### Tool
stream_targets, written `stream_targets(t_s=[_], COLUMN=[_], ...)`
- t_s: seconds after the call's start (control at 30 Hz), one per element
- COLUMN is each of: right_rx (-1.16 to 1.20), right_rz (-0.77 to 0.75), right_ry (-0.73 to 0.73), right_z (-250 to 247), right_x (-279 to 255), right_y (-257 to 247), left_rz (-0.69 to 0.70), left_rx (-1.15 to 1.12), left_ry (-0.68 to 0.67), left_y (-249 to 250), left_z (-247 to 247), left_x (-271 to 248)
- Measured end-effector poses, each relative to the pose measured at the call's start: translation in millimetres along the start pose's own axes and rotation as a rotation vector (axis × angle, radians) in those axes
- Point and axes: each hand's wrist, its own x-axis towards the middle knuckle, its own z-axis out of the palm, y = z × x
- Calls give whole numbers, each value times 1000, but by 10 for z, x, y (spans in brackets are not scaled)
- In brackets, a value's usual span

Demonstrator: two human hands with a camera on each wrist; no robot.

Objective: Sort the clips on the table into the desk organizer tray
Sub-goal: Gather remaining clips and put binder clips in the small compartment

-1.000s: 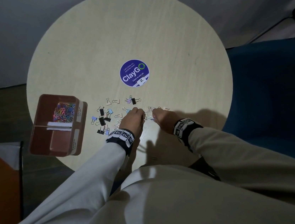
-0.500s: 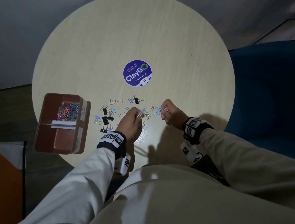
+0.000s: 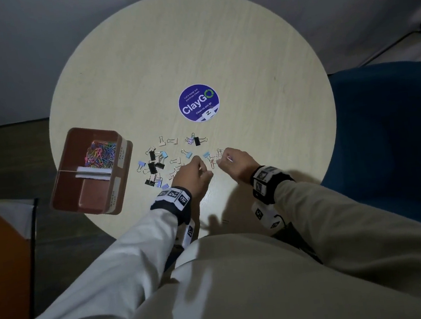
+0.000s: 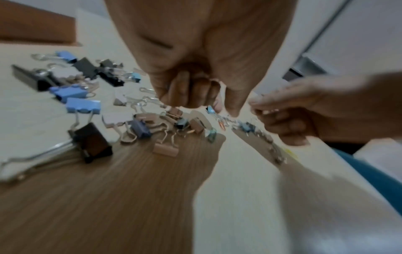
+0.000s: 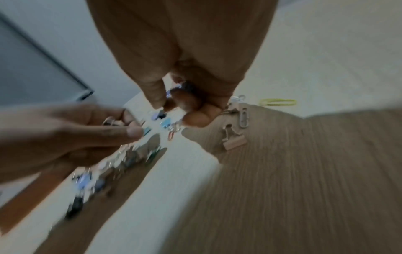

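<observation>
Far left, the tray (image 3: 121,154) sat at the table (image 3: 243,49) edge, overhanging a little. Its far compartment already held a heap of coloured paper clips (image 3: 101,154); the near compartment (image 3: 94,194) looked bare, as far as I could see. A white strip (image 3: 94,171) lay along the divider. So I judged the paper-clip half mostly done and the binder-clip half not begun.

Next right, the binder clips (image 3: 155,163) lay scattered on the table just beside the tray: black, blue, lilac and beige ones, none in the tray. Quite a lot left, I'd say.

My left hand (image 3: 191,171) hung at the near edge of the scatter, fingers (image 4: 193,92) curled in tight. The right wrist view showed something metallic between thumb and fingers, too blurred to name, so I couldn't tell what it gripped.

Between the hands a few loose paper clips (image 3: 213,162) and a small blue binder clip (image 3: 206,155) lay on the table.

My right hand (image 3: 236,162) was pinching small clips (image 5: 174,90), something bluish in the curled fingers; exact kind unclear. A yellow paper clip (image 5: 277,102) lay well apart to its right.

Judgement: early-to-middle stage, both hands busy picking, the binder clips all still to go.
</observation>
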Motion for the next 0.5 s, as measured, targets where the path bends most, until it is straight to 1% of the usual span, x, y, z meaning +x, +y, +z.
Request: stream_targets(t_s=[0.07,0.13,0.3,0.5], right_rx=[-243,-377,-507,-563], right_rz=[-50,-58,-78,-48], right_ry=[10,29,112,164], right_z=[104,224,396,449], right_x=[39,83,133,150], right_y=[-50,-68,-104,-176], left_rz=[26,44,32,50], left_rx=[176,270,320,318], left_ry=[18,31,43,17], left_y=[33,45,4,-77], left_z=[69,137,192,148], left_x=[-12,-22,-35,-59])
